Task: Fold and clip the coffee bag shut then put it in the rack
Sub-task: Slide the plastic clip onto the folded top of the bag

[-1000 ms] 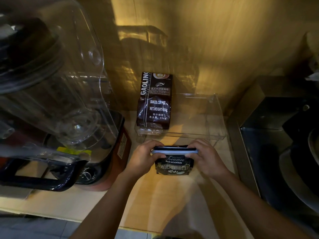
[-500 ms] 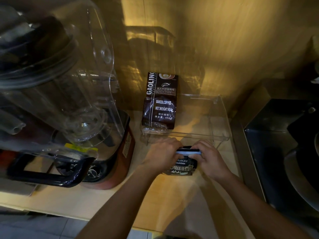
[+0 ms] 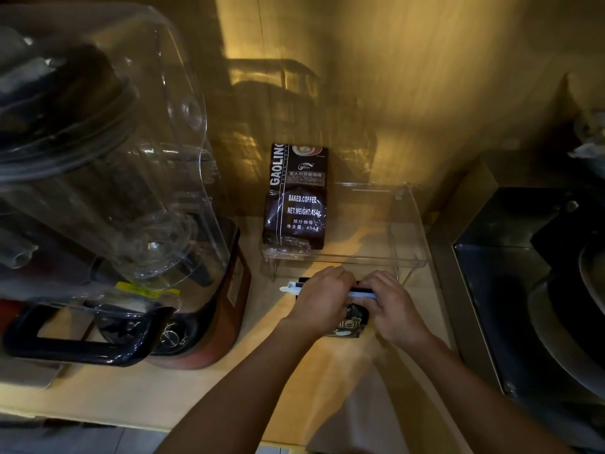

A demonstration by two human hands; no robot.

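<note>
A pale bag clip (image 3: 327, 290) is pinched along the folded top of a small dark coffee bag (image 3: 347, 324) by both hands – the left hand (image 3: 322, 301) is curled over the clip's left half, the right hand (image 3: 391, 308) is closed on its right end, and the clip's pale tip is seen sticking out past the left hand. The bag is stood on the wooden counter (image 3: 196, 388), just in front of the clear acrylic rack (image 3: 409, 224) and apart from it. Inside the rack, at its left end, a brown GAOLING baked-coffee bag (image 3: 296, 198) is stood upright. A blender (image 3: 114, 191) with a clear cover is seen to the left – a dark stove top (image 3: 523, 273) to the right.
</note>
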